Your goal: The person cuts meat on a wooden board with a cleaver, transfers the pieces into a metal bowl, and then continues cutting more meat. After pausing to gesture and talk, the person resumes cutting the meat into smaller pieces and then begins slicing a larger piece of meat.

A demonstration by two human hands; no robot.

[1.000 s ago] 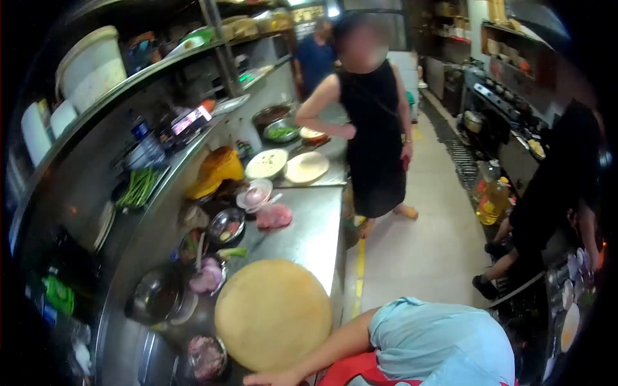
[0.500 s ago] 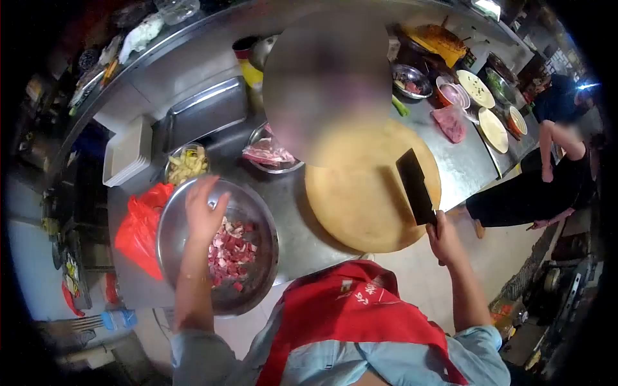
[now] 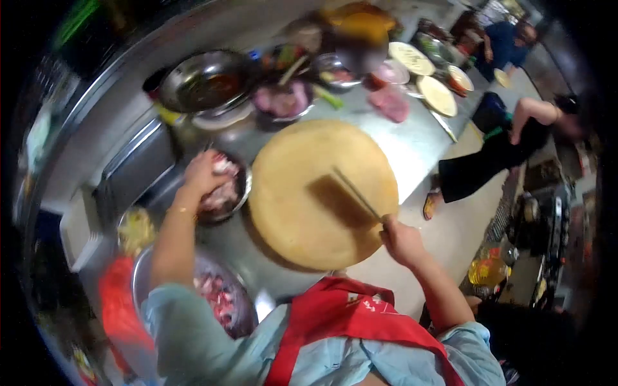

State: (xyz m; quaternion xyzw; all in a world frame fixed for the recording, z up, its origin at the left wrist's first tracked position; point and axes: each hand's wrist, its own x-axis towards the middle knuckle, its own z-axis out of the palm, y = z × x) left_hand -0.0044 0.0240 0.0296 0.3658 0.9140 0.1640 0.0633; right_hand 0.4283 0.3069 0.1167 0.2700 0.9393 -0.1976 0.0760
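Note:
My right hand (image 3: 401, 241) grips the handle of a cleaver (image 3: 357, 194), its blade seen nearly edge-on above the round wooden chopping board (image 3: 290, 212) and casting a shadow on it. My left hand (image 3: 201, 172) is in a small metal bowl (image 3: 245, 193) left of the board, fingers curled on raw meat (image 3: 223, 194); motion blur softens the fingertips. Nearer me, a large metal bowl (image 3: 138, 273) holds diced raw meat (image 3: 215, 297), partly covered by my left arm.
A red plastic bag (image 3: 119, 296) and a bowl of pale yellow pieces (image 3: 136, 230) are on the left. Along the back stand a wide metal basin (image 3: 177, 83), a bowl of meat (image 3: 281, 101) and pale plates (image 3: 438, 96). A slab of meat (image 3: 389, 104) lies behind the board. People stand right.
My left hand has moved from above the large bowl to the meat in the small bowl. The cleaver has turned from flat-side view to nearly edge-on. The view has shifted, showing more of the back.

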